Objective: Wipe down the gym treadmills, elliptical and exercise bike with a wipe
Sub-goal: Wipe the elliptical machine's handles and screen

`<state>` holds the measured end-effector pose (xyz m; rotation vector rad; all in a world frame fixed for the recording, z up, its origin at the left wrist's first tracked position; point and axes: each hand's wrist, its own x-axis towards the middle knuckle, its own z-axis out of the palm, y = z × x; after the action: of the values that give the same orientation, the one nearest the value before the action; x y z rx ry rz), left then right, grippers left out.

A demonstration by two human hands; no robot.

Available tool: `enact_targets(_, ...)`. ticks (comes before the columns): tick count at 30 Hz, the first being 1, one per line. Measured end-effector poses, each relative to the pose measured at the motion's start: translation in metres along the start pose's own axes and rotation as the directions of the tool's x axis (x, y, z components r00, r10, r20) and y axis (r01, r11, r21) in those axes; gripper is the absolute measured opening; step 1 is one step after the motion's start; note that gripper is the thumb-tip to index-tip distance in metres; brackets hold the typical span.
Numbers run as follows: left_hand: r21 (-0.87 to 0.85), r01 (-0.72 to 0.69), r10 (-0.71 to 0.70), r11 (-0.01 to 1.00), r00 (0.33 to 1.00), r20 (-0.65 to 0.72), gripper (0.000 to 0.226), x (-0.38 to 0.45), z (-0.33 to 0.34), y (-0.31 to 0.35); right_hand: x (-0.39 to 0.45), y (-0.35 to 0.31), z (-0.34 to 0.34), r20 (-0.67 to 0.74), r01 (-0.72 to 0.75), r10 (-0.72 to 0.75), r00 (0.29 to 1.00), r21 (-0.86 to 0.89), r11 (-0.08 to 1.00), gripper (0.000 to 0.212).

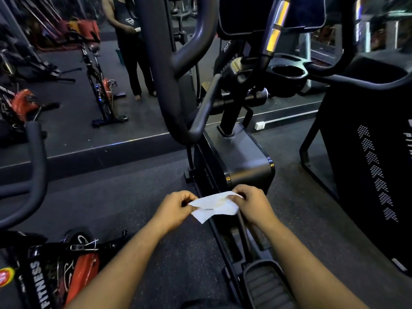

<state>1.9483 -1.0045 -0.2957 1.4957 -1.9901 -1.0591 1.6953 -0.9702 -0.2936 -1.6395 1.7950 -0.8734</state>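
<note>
A white wipe [214, 206] is stretched between my two hands at chest height, low in the middle of the view. My left hand [176, 207] pinches its left edge and my right hand [252, 202] pinches its right edge. Just beyond the wipe stands the black elliptical [240, 157], with its curved handlebars [169, 70], console and cup holder [288, 73] rising above. Its foot pedal [265, 284] lies under my right forearm. At the lower left is the red and black exercise bike [55, 268]. A dark treadmill body [376, 152] stands at the right.
A wall mirror [78, 74] runs along the floor ahead, reflecting a person, a spin bike and other red machines. A black handlebar [38, 166] curves up at the left. Dark rubber floor [124, 197] lies between the bike and the elliptical. A white wall socket [260, 125] sits near the mirror base.
</note>
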Motion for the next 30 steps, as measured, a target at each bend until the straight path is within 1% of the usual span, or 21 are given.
enact_targets(1,0.001,-0.003,0.003,1.000,1.000,-0.029,0.025,0.000,0.000,0.000,-0.002,-0.002,0.000,-0.014,-0.022,0.024,1.000,0.094,0.995,0.019)
enact_targets(2,-0.050,0.009,-0.011,0.999,0.999,-0.047,0.023,0.000,0.001,0.000,-0.005,-0.004,0.002,-0.010,-0.058,0.062,0.998,0.227,0.972,0.018)
enact_targets(3,-0.164,0.047,-0.056,0.985,0.997,-0.051,0.021,-0.001,0.004,0.001,-0.008,-0.008,0.005,0.007,-0.105,0.110,0.994,0.381,0.919,0.019)
enact_targets(4,-0.333,0.101,-0.121,0.938,0.992,-0.038,0.018,-0.002,0.008,0.004,-0.013,-0.013,0.009,0.031,-0.153,0.161,0.986,0.527,0.836,0.021)
enact_targets(5,-0.493,0.160,-0.187,0.855,0.982,-0.005,0.016,-0.004,0.012,0.009,-0.017,-0.018,0.014,0.059,-0.198,0.210,0.976,0.640,0.742,0.021)
enact_targets(7,-0.682,0.226,-0.270,0.695,0.962,0.043,0.014,-0.007,0.019,0.021,-0.020,-0.027,0.021,0.104,-0.266,0.291,0.951,0.753,0.602,0.018)
enact_targets(9,-0.734,0.238,-0.290,0.636,0.955,0.058,0.013,-0.009,0.022,0.030,-0.020,-0.030,0.022,0.110,-0.285,0.329,0.938,0.786,0.549,0.016)
enact_targets(10,-0.720,0.229,-0.282,0.655,0.958,0.048,0.013,-0.008,0.021,0.031,-0.018,-0.030,0.020,0.095,-0.274,0.327,0.940,0.782,0.561,0.016)
enact_targets(12,-0.629,0.180,-0.228,0.757,0.974,0.004,0.012,-0.006,0.014,0.030,-0.012,-0.022,0.009,0.029,-0.219,0.270,0.962,0.672,0.707,0.016)
enact_targets(14,-0.493,0.119,-0.156,0.862,0.987,-0.034,0.012,-0.002,0.003,0.022,-0.006,-0.012,-0.007,-0.011,-0.146,0.168,0.986,0.437,0.888,0.017)
enact_targets(16,-0.323,0.065,-0.076,0.944,0.997,-0.023,0.014,0.005,-0.011,0.015,0.000,-0.001,-0.023,-0.037,-0.069,0.076,0.996,0.163,0.984,0.020)
enact_targets(17,-0.204,0.037,-0.038,0.978,0.999,-0.003,0.015,0.009,-0.018,0.013,0.004,0.003,-0.030,-0.036,-0.026,0.026,0.999,0.011,1.000,0.025)
enact_targets(19,0.051,-0.026,0.025,0.998,0.999,0.035,0.020,0.015,-0.028,0.015,0.010,0.007,-0.037,0.058,0.041,-0.027,0.998,-0.247,0.968,0.034)
enact_targets(21,0.178,-0.070,0.058,0.982,0.996,0.073,0.023,0.019,-0.033,0.022,0.014,0.009,-0.034,0.184,0.147,-0.085,0.979,-0.355,0.923,0.027)
enact_targets(22,0.182,-0.092,0.074,0.979,0.992,0.105,0.023,0.019,-0.034,0.027,0.013,0.007,-0.032,0.218,0.197,-0.126,0.968,-0.341,0.919,0.017)
enact_targets(23,0.159,-0.114,0.092,0.981,0.986,0.142,0.024,0.020,-0.034,0.031,0.011,0.005,-0.028,0.242,0.226,-0.158,0.957,-0.285,0.931,0.025)
enact_targets(25,0.051,-0.140,0.127,0.989,0.972,0.198,0.032,0.020,-0.033,0.040,0.004,-0.001,-0.020,0.332,0.218,-0.186,0.925,-0.062,0.974,0.075)
enact_targets(26,-0.013,-0.137,0.137,0.990,0.966,0.219,0.036,0.021,-0.033,0.044,0.000,-0.006,-0.015,0.386,0.200,-0.197,0.901,0.032,0.979,0.093)
enact_targets(27,-0.068,-0.130,0.143,0.989,0.961,0.238,0.040,0.020,-0.033,0.049,-0.005,-0.012,-0.010,0.430,0.200,-0.231,0.873,0.117,0.973,0.101)
enact_targets(28,-0.112,-0.117,0.142,0.987,0.957,0.252,0.041,0.019,-0.033,0.052,-0.008,-0.016,-0.004,0.448,0.195,-0.256,0.857,0.177,0.965,0.101)
enact_targets(30,-0.200,-0.076,0.124,0.977,0.963,0.240,0.040,0.018,-0.029,0.056,-0.013,-0.018,0.009,0.404,0.134,-0.249,0.880,0.293,0.947,0.076)
